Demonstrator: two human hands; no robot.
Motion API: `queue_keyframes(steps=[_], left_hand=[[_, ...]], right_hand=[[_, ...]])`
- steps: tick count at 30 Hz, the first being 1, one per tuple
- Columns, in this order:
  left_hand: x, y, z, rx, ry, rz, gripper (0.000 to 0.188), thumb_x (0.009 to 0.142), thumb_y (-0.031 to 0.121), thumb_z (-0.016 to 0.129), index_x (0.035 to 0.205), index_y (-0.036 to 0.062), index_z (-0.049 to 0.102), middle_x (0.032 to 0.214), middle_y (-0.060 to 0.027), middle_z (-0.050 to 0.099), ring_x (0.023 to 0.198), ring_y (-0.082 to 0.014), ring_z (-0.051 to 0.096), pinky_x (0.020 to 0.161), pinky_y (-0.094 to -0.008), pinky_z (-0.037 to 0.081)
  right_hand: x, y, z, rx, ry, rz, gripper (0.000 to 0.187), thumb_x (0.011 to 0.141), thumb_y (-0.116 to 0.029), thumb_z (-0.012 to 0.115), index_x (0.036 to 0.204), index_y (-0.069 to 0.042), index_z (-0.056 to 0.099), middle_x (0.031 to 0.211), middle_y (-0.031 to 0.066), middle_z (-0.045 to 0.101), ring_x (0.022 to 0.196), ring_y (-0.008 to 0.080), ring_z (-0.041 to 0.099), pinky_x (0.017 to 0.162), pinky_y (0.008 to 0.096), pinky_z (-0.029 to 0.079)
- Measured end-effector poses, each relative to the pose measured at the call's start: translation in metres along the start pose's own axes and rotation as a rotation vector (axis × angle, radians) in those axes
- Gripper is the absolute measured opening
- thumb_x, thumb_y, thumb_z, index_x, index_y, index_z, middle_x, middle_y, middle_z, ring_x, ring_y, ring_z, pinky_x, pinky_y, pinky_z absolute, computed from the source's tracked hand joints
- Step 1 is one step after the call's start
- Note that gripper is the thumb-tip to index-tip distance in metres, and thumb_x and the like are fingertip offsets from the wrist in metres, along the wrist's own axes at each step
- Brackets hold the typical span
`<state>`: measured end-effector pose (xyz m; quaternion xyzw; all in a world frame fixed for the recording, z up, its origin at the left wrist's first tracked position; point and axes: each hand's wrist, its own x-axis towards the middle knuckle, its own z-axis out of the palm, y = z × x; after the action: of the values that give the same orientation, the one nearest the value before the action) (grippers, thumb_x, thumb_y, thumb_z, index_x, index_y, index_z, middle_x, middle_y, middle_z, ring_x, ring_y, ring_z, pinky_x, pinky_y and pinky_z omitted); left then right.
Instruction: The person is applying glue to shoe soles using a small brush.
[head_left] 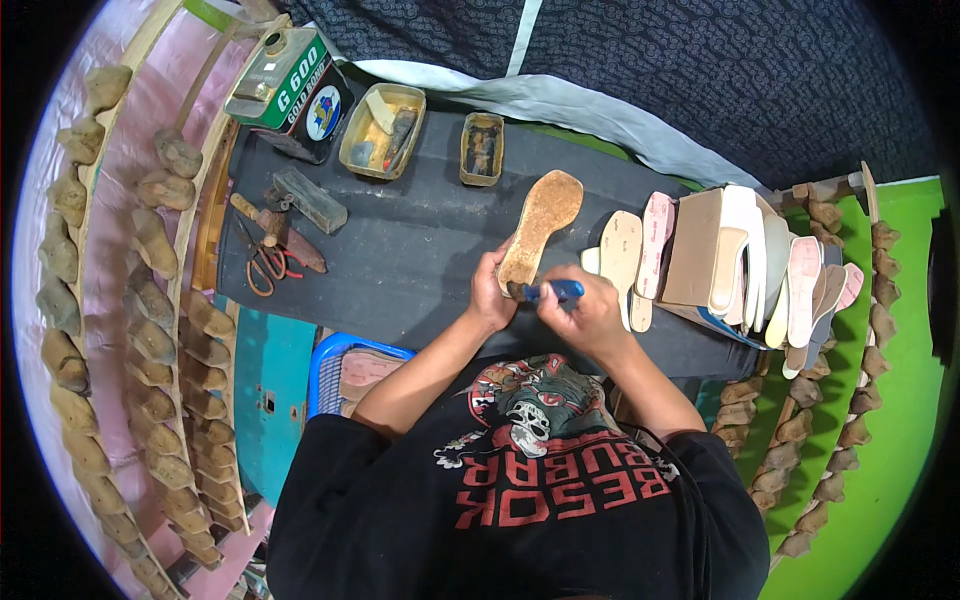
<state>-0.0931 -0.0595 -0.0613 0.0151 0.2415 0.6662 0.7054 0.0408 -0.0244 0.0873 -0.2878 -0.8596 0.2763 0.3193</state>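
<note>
A brown, mottled shoe sole (545, 215) is held over the dark worktable by my left hand (490, 294), whose fingers close on its narrow heel end. Its broad toe end points away from me. My right hand (588, 312) grips a short blue-handled brush (563, 290). The brush's dark tip rests at the heel end of the sole, close to my left fingers. Right of my hands lie pale insoles (621, 245) and a pink printed one (655, 243).
A cardboard box (692, 245) stuffed with soles stands at right. At the back left are a green metal can (285, 85) and two trays (415, 95) (482, 180). Scissors (262, 272), a hammer (270, 225) and a grey block (310, 198) lie at left. A blue basket (325, 352) sits below; shoe lasts (150, 240) line side racks.
</note>
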Motion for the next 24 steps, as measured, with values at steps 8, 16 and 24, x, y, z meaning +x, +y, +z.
queue_keyframes(steps=[8,16,24], left_hand=[[-0.003,0.002,-0.004,0.081,-0.066,-0.011,0.058,0.097,0.032,0.037,0.148,0.0053,0.045,0.131,-0.0072,0.062,0.113,-0.0192,0.061,0.095,-0.0363,0.05],[-0.001,0.004,0.003,0.078,0.011,0.054,0.058,0.098,0.031,0.037,0.149,0.0045,0.043,0.128,-0.0077,0.064,0.105,-0.0183,0.064,0.08,-0.0336,0.053],[-0.007,0.007,0.027,0.026,0.155,0.044,0.06,0.097,0.034,0.039,0.148,0.0047,0.044,0.114,-0.0064,0.067,0.087,-0.0173,0.065,0.064,-0.0305,0.05]], right_hand=[[0.006,0.011,-0.015,-0.034,0.142,0.152,0.011,0.086,-0.006,0.071,0.089,-0.001,0.062,0.074,0.0117,0.066,0.06,0.0268,0.068,0.056,0.0358,0.054],[0.007,0.015,-0.015,-0.071,0.125,0.047,0.011,0.085,-0.006,0.072,0.087,0.0,0.062,0.075,0.0122,0.066,0.061,0.0282,0.067,0.055,0.036,0.053],[0.003,0.006,-0.012,-0.077,0.065,0.004,0.011,0.084,-0.005,0.071,0.089,-0.001,0.062,0.074,0.0131,0.065,0.06,0.0298,0.067,0.056,0.037,0.053]])
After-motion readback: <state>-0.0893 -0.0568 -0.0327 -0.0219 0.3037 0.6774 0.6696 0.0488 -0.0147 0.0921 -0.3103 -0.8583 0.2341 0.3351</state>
